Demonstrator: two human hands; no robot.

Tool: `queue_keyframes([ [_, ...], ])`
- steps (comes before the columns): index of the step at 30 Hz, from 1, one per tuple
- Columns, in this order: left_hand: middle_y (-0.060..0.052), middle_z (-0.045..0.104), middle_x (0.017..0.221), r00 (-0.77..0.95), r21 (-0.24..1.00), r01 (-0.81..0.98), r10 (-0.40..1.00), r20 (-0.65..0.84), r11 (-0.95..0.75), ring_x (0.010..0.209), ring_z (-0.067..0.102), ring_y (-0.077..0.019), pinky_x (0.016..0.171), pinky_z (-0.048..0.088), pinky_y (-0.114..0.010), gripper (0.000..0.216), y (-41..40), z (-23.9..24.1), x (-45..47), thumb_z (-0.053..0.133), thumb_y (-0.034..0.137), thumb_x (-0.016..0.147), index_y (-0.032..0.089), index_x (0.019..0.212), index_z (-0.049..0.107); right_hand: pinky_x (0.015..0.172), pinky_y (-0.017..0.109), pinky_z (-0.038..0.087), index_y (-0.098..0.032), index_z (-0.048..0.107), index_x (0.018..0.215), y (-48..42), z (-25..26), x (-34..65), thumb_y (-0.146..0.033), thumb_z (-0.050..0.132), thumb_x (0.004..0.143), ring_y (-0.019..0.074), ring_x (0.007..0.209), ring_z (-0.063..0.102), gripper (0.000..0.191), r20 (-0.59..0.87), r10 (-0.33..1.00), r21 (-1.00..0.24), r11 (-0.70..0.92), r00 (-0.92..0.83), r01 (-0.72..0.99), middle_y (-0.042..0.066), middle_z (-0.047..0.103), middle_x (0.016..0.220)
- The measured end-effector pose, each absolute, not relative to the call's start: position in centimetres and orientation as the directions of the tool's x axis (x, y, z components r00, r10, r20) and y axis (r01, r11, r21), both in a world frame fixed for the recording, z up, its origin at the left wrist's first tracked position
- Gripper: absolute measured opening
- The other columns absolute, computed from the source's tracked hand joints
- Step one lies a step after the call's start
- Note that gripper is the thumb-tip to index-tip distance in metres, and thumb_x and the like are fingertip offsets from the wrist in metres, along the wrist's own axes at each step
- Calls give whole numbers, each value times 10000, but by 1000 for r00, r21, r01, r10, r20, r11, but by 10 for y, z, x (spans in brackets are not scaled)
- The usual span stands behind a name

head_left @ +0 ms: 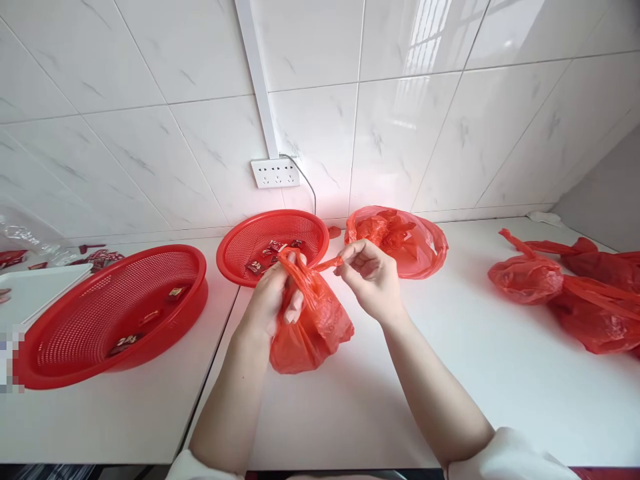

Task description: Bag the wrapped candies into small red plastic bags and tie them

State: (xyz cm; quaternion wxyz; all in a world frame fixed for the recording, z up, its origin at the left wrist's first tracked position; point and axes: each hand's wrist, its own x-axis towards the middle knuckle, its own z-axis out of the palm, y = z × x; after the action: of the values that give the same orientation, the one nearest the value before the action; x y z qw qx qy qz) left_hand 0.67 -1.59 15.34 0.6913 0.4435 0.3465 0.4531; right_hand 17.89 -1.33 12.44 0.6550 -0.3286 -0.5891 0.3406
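Note:
A filled red plastic bag (315, 327) hangs just above the white table, its top gathered into a narrow neck. My left hand (274, 297) is closed around that neck, thumb and fingers wrapped in the thin plastic. With thumb and fingertips, my right hand (370, 277) pinches the end of a twisted bag handle, drawn out to the right. What fills the bag is hidden by the plastic. Behind my hands stands a round red mesh basket (273, 220) with several small dark wrapped packets (256, 267) in it.
A larger red basket (170, 257) on the left holds a few packets. Crumpled red bags (400, 243) lie by the tiled wall. Several tied red bags (600, 313) rest at the right. A white tray (45, 297) is at far left; a socket strip (275, 173) is on the wall.

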Motion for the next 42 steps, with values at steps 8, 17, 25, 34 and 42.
queue_keyframes([
  [8, 9, 653, 532, 693, 807, -342, 709, -129, 481, 223, 360, -53, 292, 306, -143, 496, -10, 157, -3, 351, 498, 962, 262, 1383, 465, 682, 298, 538, -218, 539, 836, -6, 124, 182, -258, 613, 832, 124, 682, 603, 84, 545, 828, -819, 559, 132, -126, -5, 589, 766],
  [17, -51, 684, 702, 574, 847, -377, 813, -104, 375, 382, 531, -112, 377, 382, -203, 715, -3, 152, -1, 264, 711, 871, 253, 1377, 477, 682, 316, 512, -225, 549, 818, -22, 128, 190, -144, 581, 805, 147, 721, 581, 88, 683, 705, -728, 678, -188, -100, 13, 582, 780],
  [25, 7, 542, 544, 548, 891, -336, 833, -79, 305, 364, 437, -87, 368, 339, -182, 730, 1, 149, -5, 262, 713, 866, 192, 1305, 523, 667, 284, 483, -219, 542, 829, -21, 134, 197, -107, 560, 770, 136, 709, 538, 128, 558, 739, -761, 637, -377, 124, 1, 568, 796],
  [34, -27, 682, 762, 640, 775, 394, 753, 153, -493, 630, 624, -172, 622, 483, -259, 612, -25, 163, -14, 714, 448, 742, 249, 1301, 565, 947, 374, 468, -229, 557, 1058, -1, 115, 172, -537, 360, 958, 173, 1031, 577, 380, 298, 867, -953, 249, -398, -171, 56, 618, 1073],
  [42, -116, 646, 1088, 405, 692, 249, 722, 561, -678, 1022, 598, -287, 913, 489, -395, 608, -12, 154, -16, 840, 469, 543, 236, 1088, 704, 659, 273, 486, -244, 562, 1204, -4, 118, 165, -512, 399, 957, 133, 744, 586, 399, 289, 859, -956, 242, -423, -164, 20, 629, 888],
])
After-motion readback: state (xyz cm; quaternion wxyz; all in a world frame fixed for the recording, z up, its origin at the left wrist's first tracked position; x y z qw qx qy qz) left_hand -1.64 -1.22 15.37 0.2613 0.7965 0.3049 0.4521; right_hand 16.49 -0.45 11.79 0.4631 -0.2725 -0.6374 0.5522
